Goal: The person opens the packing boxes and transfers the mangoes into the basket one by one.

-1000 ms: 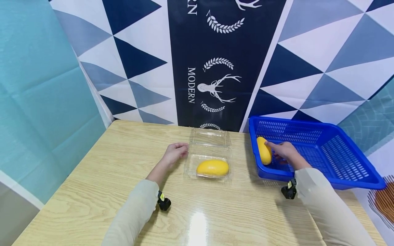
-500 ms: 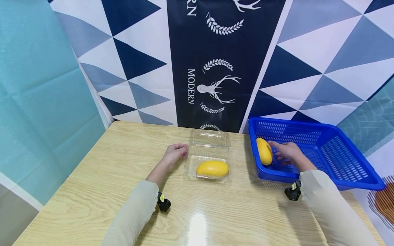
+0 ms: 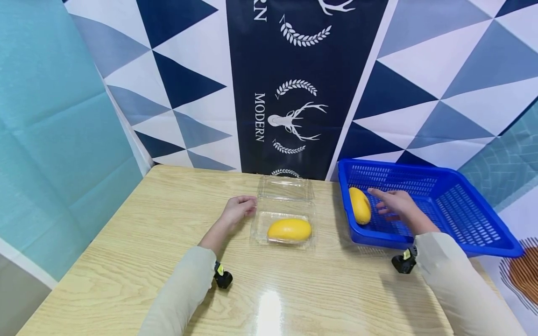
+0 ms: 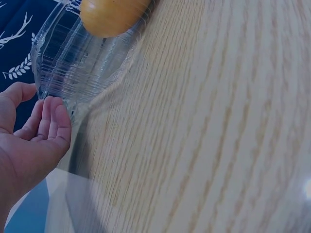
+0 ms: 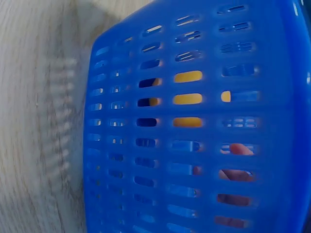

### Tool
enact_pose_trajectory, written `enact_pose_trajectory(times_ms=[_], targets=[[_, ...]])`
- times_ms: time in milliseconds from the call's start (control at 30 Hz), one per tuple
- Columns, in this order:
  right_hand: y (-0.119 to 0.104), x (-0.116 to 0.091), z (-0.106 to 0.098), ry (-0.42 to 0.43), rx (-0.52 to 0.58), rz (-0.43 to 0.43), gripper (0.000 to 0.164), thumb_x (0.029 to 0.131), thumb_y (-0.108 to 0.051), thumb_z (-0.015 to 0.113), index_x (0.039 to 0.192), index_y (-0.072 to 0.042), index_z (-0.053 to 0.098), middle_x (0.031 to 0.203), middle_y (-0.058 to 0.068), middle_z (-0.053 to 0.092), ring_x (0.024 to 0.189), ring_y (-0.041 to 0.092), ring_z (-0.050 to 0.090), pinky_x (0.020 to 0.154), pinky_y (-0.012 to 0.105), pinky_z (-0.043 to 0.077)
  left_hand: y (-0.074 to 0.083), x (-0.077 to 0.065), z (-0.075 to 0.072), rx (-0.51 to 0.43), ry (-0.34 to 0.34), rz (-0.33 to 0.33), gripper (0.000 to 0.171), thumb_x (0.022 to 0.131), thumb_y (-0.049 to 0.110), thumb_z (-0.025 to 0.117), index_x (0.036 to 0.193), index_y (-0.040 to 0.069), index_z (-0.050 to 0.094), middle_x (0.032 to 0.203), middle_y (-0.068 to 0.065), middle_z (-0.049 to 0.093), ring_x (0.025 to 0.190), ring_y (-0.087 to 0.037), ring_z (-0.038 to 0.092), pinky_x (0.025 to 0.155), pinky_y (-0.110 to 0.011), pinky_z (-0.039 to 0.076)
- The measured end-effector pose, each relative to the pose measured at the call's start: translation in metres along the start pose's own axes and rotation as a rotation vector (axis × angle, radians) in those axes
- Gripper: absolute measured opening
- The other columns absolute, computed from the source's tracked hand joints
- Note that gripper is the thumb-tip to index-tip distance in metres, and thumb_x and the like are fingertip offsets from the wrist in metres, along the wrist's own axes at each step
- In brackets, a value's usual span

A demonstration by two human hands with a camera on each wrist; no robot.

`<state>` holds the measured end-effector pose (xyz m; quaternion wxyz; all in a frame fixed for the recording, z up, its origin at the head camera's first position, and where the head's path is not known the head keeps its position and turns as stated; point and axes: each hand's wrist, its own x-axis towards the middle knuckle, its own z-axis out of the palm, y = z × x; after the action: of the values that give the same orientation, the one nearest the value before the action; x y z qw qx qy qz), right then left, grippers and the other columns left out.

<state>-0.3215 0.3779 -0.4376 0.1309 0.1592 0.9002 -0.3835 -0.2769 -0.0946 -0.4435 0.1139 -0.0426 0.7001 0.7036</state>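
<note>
My left hand (image 3: 238, 210) is at the left side of a clear plastic clamshell container (image 3: 262, 219), its lid standing up at the back. In the left wrist view, thumb and fingertips pinch the container's corner. A yellow mango (image 3: 290, 229) lies in the container's front half. My right hand (image 3: 398, 205) hovers inside a blue plastic basket (image 3: 433, 175), fingers extended and apart from a second mango (image 3: 359, 206). That mango leans along the basket's left wall. In the right wrist view the basket's slotted wall hides most of the hand and fruit.
A wooden table (image 3: 176, 196) carries the container and basket. A patterned cloth (image 3: 189, 93) hangs right behind the table. The basket's right end reaches the table's right edge, near a brown round print (image 3: 525, 273).
My right hand has let go of the mango in the basket and drawn back to the right. The mango stays against the left wall. My left hand has not moved.
</note>
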Motion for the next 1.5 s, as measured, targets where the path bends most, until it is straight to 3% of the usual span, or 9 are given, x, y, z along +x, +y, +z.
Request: enact_pose_trajectory(times_ms=[133, 233, 333, 467, 567, 667, 1133, 1500], targets=[[-0.017, -0.024, -0.006, -0.037, 0.043, 0.010, 0.123, 0.065, -0.084, 0.050, 0.144, 0.006, 0.024, 0.127, 0.027, 0.054, 0.088, 0.023, 0.066, 0.050, 0.024, 0.050, -0.007, 0.006, 0.000, -0.003, 0.025, 0.008, 0.033, 0.090, 0.009, 0.058, 0.119, -0.006, 0.058, 0.113, -0.018, 0.061, 0.088, -0.017, 0.062, 0.086, -0.030, 0.055], [-0.018, -0.026, -0.006, -0.019, 0.051, 0.008, 0.118, 0.067, -0.082, 0.050, 0.144, 0.005, 0.026, 0.126, 0.025, 0.055, 0.097, 0.028, 0.064, 0.052, 0.026, 0.052, -0.006, 0.006, 0.001, -0.009, 0.034, 0.006, 0.031, 0.089, 0.007, 0.058, 0.117, -0.006, 0.059, 0.111, -0.018, 0.062, 0.084, -0.014, 0.061, 0.081, -0.026, 0.055], [-0.023, -0.030, -0.007, 0.015, 0.069, 0.016, 0.113, 0.067, -0.081, 0.052, 0.141, 0.002, 0.032, 0.120, 0.021, 0.059, 0.096, 0.028, 0.064, 0.059, 0.036, 0.057, -0.006, 0.005, 0.001, -0.010, 0.037, 0.008, 0.030, 0.089, 0.007, 0.058, 0.116, -0.006, 0.059, 0.110, -0.017, 0.062, 0.083, -0.014, 0.061, 0.078, -0.023, 0.055], [-0.047, -0.060, -0.010, -0.021, 0.106, -0.022, 0.111, 0.072, -0.077, 0.052, 0.143, 0.005, 0.027, 0.126, 0.026, 0.054, 0.105, 0.035, 0.060, 0.084, 0.051, 0.054, -0.005, 0.005, 0.001, -0.012, 0.040, 0.018, 0.030, 0.089, 0.007, 0.057, 0.116, -0.007, 0.058, 0.109, -0.018, 0.062, 0.080, -0.011, 0.061, 0.076, -0.022, 0.055], [-0.066, -0.087, -0.010, -0.058, 0.117, -0.066, 0.110, 0.079, -0.073, 0.048, 0.144, 0.009, 0.017, 0.135, 0.033, 0.043, 0.116, 0.041, 0.053, 0.090, 0.051, 0.051, -0.005, 0.005, 0.001, -0.017, 0.037, 0.022, 0.030, 0.090, 0.005, 0.056, 0.116, -0.008, 0.058, 0.112, -0.021, 0.061, 0.077, -0.009, 0.060, 0.076, -0.022, 0.055], [-0.076, -0.101, -0.009, -0.047, 0.118, -0.081, 0.105, 0.082, -0.070, 0.046, 0.145, 0.010, 0.015, 0.136, 0.033, 0.041, 0.119, 0.042, 0.050, 0.092, 0.050, 0.050, -0.006, 0.005, 0.000, -0.014, 0.036, 0.015, 0.030, 0.090, 0.006, 0.056, 0.117, -0.007, 0.058, 0.115, -0.022, 0.060, 0.078, -0.009, 0.060, 0.078, -0.023, 0.055], [-0.086, -0.111, -0.012, -0.060, 0.149, -0.125, 0.103, 0.083, -0.070, 0.045, 0.146, 0.006, 0.015, 0.139, 0.033, 0.038, 0.124, 0.045, 0.044, 0.095, 0.049, 0.048, -0.005, 0.004, 0.001, -0.008, 0.032, 0.005, 0.031, 0.091, 0.007, 0.055, 0.118, -0.006, 0.058, 0.116, -0.022, 0.060, 0.081, -0.010, 0.061, 0.079, -0.025, 0.055], [-0.092, -0.113, -0.014, -0.047, 0.140, -0.165, 0.097, 0.085, -0.066, 0.046, 0.146, 0.004, 0.019, 0.139, 0.031, 0.039, 0.124, 0.044, 0.044, 0.089, 0.045, 0.053, -0.007, 0.005, 0.001, -0.015, 0.032, 0.018, 0.032, 0.091, 0.006, 0.055, 0.119, -0.008, 0.057, 0.112, -0.020, 0.061, 0.083, -0.013, 0.062, 0.079, -0.025, 0.056]])
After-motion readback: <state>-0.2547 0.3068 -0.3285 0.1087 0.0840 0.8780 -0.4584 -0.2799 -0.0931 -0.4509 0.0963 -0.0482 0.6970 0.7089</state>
